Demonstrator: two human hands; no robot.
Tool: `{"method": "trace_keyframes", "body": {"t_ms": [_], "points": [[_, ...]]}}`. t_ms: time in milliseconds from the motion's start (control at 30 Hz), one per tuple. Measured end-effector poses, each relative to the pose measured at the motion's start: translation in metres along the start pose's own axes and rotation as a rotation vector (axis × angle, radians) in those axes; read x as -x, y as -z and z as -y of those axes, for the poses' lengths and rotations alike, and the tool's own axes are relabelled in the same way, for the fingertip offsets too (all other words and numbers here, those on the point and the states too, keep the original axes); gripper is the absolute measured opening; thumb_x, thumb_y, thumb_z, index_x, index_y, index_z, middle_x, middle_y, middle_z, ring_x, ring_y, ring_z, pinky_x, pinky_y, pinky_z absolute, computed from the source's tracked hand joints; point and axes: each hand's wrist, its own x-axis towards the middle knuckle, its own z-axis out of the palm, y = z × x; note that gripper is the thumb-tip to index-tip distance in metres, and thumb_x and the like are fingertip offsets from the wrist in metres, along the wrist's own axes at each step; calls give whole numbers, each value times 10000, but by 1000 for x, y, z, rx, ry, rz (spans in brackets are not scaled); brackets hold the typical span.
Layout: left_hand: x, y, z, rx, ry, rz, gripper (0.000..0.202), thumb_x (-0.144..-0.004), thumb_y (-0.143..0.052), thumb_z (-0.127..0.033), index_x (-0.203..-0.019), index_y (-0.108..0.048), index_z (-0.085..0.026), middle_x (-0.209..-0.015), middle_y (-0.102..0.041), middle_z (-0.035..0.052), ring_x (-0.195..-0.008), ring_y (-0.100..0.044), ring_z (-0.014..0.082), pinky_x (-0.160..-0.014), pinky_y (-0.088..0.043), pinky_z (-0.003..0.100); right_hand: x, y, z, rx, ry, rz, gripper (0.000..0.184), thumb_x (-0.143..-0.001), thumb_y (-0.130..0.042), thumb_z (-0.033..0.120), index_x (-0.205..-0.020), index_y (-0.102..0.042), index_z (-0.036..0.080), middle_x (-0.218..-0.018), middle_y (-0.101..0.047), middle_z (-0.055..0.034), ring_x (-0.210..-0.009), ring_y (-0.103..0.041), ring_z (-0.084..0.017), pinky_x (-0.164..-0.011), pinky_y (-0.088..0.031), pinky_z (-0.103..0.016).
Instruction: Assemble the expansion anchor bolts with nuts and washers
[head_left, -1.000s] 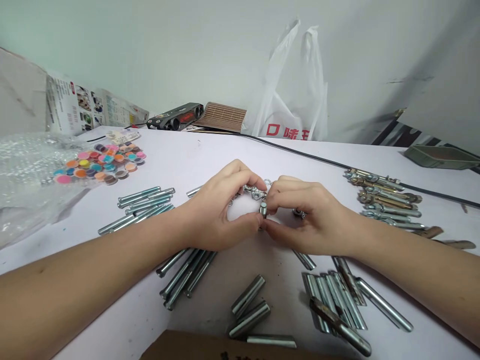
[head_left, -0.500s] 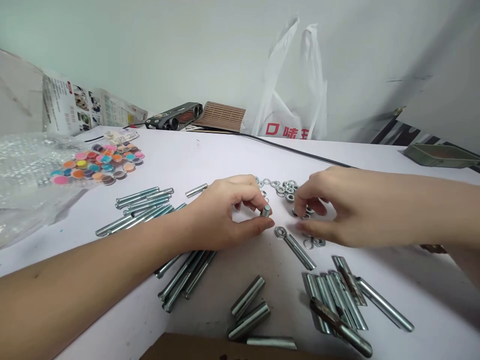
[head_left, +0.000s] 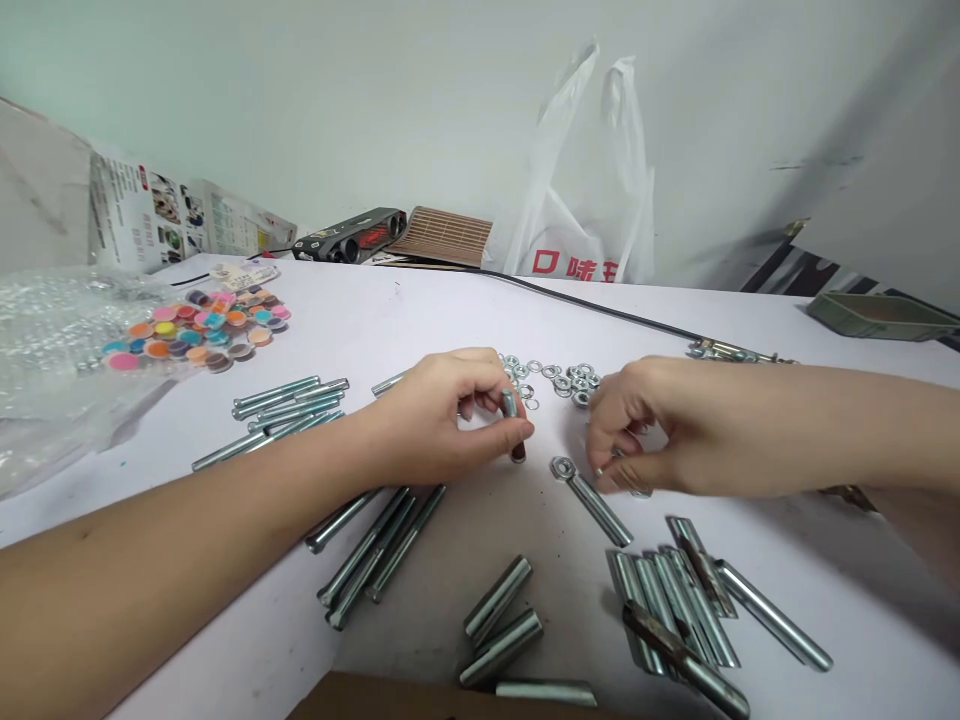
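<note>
My left hand (head_left: 476, 415) pinches a short-looking silver bolt (head_left: 510, 404) between thumb and fingers; the bolt stands nearly upright, partly covered by the thumb. Over the small rings, my right hand (head_left: 637, 435) has thumb and forefinger pressed together, with a tiny bright metal bit at the tips that I cannot name. A hex nut (head_left: 562, 468) lies between the hands, touching the end of a slotted metal sleeve (head_left: 602, 512). Behind them are scattered washers (head_left: 534, 367) and a heap of nuts (head_left: 577, 380), partly hidden by my right hand.
Long bolts (head_left: 367, 560) lie around my left forearm. Metal sleeves (head_left: 679, 610) are grouped at front right, others (head_left: 499, 600) at front centre. Coloured discs (head_left: 202, 330) and bubble wrap (head_left: 60, 350) sit at left, a plastic bag (head_left: 585, 200) behind, a green tray (head_left: 881, 312) at right.
My left hand has shifted slightly left, and its bolt has turned more upright, showing its lower end. My right hand's fingers have closed together and moved down a little over the rings.
</note>
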Motion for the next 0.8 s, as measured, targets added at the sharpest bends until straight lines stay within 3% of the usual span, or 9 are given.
{"method": "trace_keyframes", "body": {"t_ms": [100,167,233,433,800], "points": [[-1,2,3,-3,-10,-16,124,-802,-651,-279,-824,-730,-185,-762,-577,11,-666,-493,98,-604,-417,236,-11,-1,5,-61,-46,-53,295,-848,-570,441,-708,-688,210,-605,-593,12,-512,-468,-85,-471,-345,-223],[0,2,4,2,-77,-29,108,-804,-649,-252,-811,-725,-175,-752,-583,14,-691,-508,104,-626,-423,240,-20,-6,6,-111,-99,-176,305,-846,-570,451,-711,-676,198,-563,-561,16,-484,-442,-80,-457,-329,-224],[1,0,5,5,-153,-42,101,-809,-643,-228,-802,-714,-156,-749,-587,20,-712,-522,106,-643,-425,240,-29,-15,7,-169,-120,-214,301,-836,-576,456,-735,-681,193,-534,-537,23,-466,-422,-76,-445,-323,-220],[1,-4,7,9,-259,-42,102,-826,-623,-199,-836,-700,-133,-792,-590,34,-758,-549,101,-696,-442,231,-40,-27,9,-124,-142,-260,302,-787,-607,455,-672,-662,181,-524,-532,26,-478,-409,-75,-433,-312,-218],[2,-1,7,3,-247,-44,81,-822,-628,-213,-839,-695,-173,-793,-613,34,-761,-569,122,-700,-460,253,-38,-24,12,-162,-192,-248,256,-788,-583,409,-712,-674,183,-547,-576,14,-468,-458,-83,-440,-346,-222]]}}
